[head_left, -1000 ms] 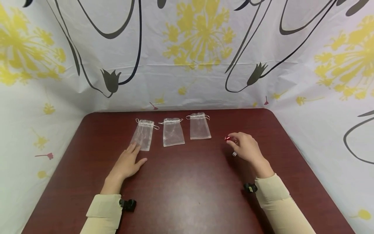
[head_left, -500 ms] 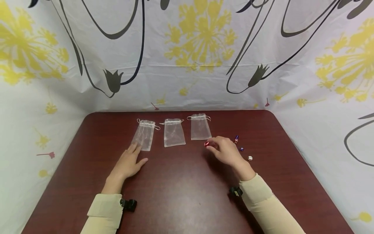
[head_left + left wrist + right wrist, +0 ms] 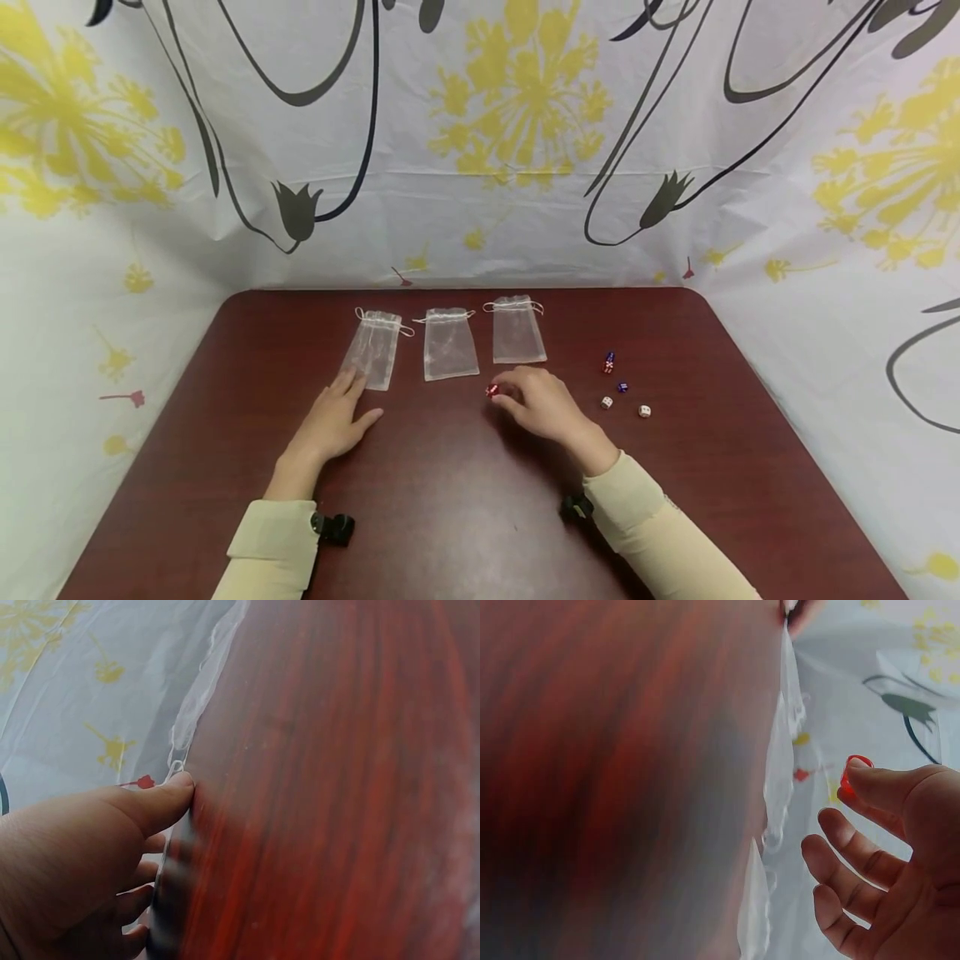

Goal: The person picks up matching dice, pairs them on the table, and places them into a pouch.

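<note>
Between thumb and index finger my right hand point(image 3: 546, 408) pinches a small red die point(image 3: 492, 390), held just over the table in front of the gap between two bags. In the right wrist view its red edge point(image 3: 861, 759) shows past the thumb tip, the other fingers loosely bent. My left hand point(image 3: 326, 423) lies with fingers spread, its fingertips on the lower end of the left sheer white drawstring bag point(image 3: 377, 343). Beside that lie a middle bag point(image 3: 450, 346) and a right bag point(image 3: 517, 333), both flat.
Right of my right arm are a white die point(image 3: 607, 402), another white die point(image 3: 645, 411), a blue die point(image 3: 622, 387) and a red die point(image 3: 608, 366) with blue right behind it. A patterned white cloth point(image 3: 420, 225) stands behind the dark red table point(image 3: 450, 467).
My right hand has carried the red die leftward from the dice group, past the right bag's lower edge, uncovering the other dice. My left hand has stayed on the left bag.
</note>
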A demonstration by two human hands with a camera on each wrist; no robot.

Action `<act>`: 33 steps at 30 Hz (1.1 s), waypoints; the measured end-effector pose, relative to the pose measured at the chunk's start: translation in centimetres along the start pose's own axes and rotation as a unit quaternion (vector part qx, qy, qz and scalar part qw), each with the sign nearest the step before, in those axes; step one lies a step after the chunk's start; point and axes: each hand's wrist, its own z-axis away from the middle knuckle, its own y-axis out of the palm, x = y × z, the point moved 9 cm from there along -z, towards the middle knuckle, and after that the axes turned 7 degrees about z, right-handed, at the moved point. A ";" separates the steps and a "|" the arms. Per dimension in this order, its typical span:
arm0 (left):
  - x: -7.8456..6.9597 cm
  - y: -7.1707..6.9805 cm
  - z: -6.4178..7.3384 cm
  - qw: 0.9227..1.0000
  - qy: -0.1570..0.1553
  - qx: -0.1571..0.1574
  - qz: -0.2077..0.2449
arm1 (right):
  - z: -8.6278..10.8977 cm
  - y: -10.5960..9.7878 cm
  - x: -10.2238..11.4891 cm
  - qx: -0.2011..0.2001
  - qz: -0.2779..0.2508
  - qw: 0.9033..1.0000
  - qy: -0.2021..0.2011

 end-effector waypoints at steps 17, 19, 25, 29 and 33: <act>-0.2 0.2 0.2 1.000 0.000 0.000 0.003 | -1.2 4.0 6.0 0.045 0.010 0.998 -0.044; -0.2 0.2 0.1 1.000 0.000 -0.001 0.003 | -1.4 4.6 6.6 0.060 0.016 0.997 -0.053; -0.1 0.0 0.1 1.000 0.000 -0.007 0.003 | -1.6 6.4 7.5 0.109 0.040 0.991 -0.068; -0.1 0.1 0.2 1.000 0.000 -0.005 0.003 | -1.5 6.8 7.8 0.118 0.061 0.989 -0.070; -0.2 0.0 0.2 1.000 0.003 -0.004 0.005 | -1.4 6.8 7.8 0.115 0.064 0.989 -0.070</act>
